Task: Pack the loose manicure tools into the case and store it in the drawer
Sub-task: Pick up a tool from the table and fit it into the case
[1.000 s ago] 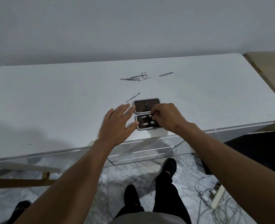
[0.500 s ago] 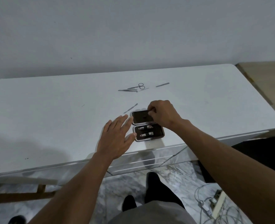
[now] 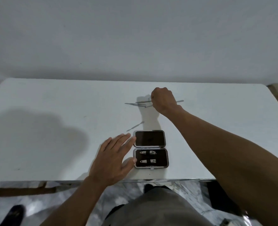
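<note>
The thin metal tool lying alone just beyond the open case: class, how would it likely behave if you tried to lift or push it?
The thin metal tool looks stiff and probably light. It lies flat on the smooth white table, so it would likely slide rather than roll, and its low profile may make pinching it up fiddly.
</note>
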Available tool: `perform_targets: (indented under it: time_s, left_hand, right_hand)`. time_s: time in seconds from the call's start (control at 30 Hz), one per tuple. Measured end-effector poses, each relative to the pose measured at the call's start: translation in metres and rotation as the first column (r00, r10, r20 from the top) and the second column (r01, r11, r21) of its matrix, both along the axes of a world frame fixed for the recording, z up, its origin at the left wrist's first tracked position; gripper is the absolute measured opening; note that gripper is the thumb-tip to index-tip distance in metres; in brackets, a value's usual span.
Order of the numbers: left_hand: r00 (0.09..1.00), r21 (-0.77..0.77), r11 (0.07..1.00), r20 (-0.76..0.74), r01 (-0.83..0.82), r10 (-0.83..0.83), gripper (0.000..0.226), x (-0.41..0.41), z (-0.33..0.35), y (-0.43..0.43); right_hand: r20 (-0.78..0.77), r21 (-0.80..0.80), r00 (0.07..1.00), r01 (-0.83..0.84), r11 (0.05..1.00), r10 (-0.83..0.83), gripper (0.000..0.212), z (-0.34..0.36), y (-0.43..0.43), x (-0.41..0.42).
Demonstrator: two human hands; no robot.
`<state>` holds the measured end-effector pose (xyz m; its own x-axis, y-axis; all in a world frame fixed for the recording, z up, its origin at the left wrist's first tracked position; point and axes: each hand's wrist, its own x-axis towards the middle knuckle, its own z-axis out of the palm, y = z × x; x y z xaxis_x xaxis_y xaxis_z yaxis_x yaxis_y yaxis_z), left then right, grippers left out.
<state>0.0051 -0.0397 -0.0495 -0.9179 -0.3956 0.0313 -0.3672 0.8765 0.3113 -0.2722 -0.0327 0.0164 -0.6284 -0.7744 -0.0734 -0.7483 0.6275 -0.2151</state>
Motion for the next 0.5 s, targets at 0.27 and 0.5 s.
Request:
perform_targets:
  time_s: [0.27, 0.5]
  left_hand:
    - [0.999, -0.002, 1.0, 0.03, -0.028, 0.028, 0.067, -0.0014, 0.0037, 0.0024]
    - [0.999, -0.021, 0.999, 0.018, -0.035, 0.036, 0.067, -0.002, 0.0047, 0.0038]
  right_hand:
    - [-0.03, 0.167, 0.988, -0.144, 0.975, 0.151, 0.014, 0.0019, -0.0129, -0.0086]
    - [-0.047, 0.217, 0.973, -0.211, 0.953, 0.226, 0.02, 0.0042, -0.0092, -0.0071]
